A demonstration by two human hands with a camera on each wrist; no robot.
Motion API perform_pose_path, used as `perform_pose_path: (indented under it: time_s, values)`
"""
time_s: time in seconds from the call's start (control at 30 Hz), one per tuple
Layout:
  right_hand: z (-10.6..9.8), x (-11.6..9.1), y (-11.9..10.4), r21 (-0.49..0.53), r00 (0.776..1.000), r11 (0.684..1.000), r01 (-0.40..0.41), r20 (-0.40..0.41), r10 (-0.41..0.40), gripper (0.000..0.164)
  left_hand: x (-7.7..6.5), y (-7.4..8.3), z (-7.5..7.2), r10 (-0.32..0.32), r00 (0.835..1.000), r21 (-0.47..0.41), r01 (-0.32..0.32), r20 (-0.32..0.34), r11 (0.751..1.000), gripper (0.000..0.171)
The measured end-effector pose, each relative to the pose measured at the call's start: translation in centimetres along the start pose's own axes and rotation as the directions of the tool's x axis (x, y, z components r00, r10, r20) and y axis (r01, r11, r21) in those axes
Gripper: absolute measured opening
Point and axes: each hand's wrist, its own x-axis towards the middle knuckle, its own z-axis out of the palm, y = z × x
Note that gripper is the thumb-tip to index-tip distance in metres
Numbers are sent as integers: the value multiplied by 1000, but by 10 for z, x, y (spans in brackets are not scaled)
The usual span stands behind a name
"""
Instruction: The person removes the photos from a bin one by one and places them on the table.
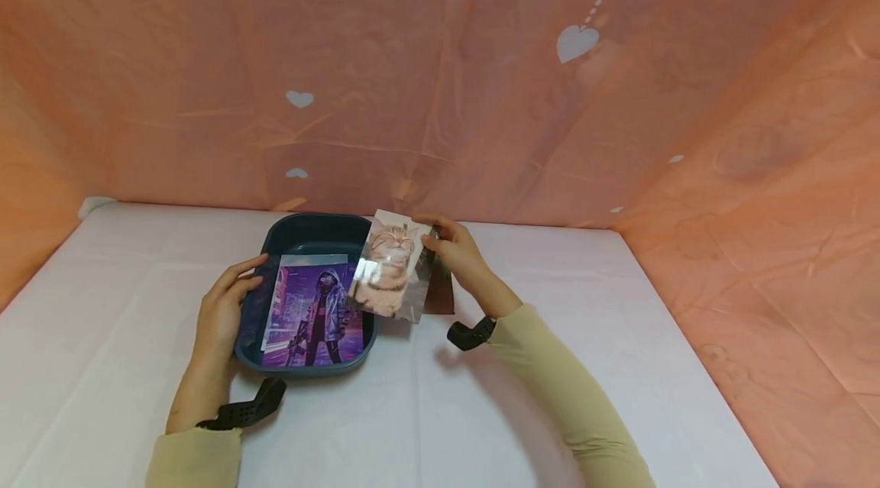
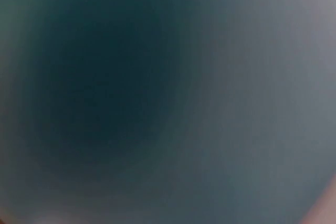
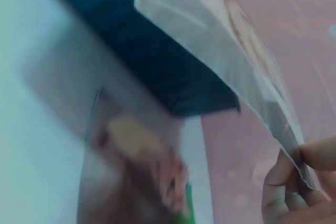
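Observation:
A dark blue plastic basin point(image 1: 312, 222) stands on the table, and my left hand point(image 1: 221, 314) grips its left rim. Inside lies a purple picture point(image 1: 323, 320) of a hooded figure, on top of another sheet whose pale edge shows. My right hand point(image 1: 459, 255) pinches a cat picture point(image 1: 390, 266) in a clear sleeve by its upper right edge. It is tilted over the basin's right rim. From the right wrist, the thumb and fingers point(image 3: 281, 179) clasp the sleeve's corner. The left wrist view is a dark blur, with the hand's hold hidden.
To the basin's right, partly behind the right hand and cat picture, a brown glossy picture point(image 1: 440, 293) lies on the table. White cloth point(image 1: 550, 274) covers the table. An orange curtain point(image 1: 440, 91) with white hearts hangs behind and at the sides.

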Motion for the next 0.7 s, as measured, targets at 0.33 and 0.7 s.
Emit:
perform_pose_path:
  time_s: [0.33, 0.7]
  values:
    - [-41, -4, 24, -87, 999, 996, -18, -42, 14, 38, -2, 0, -2, 5, 1000, -3, -5, 27, 1000, 35]
    - [-80, -8, 47, -150, 993, 987, -65, -103, 49, 38, -2, -2, -2, 22, 999, -48, -19, 46, 999, 33]
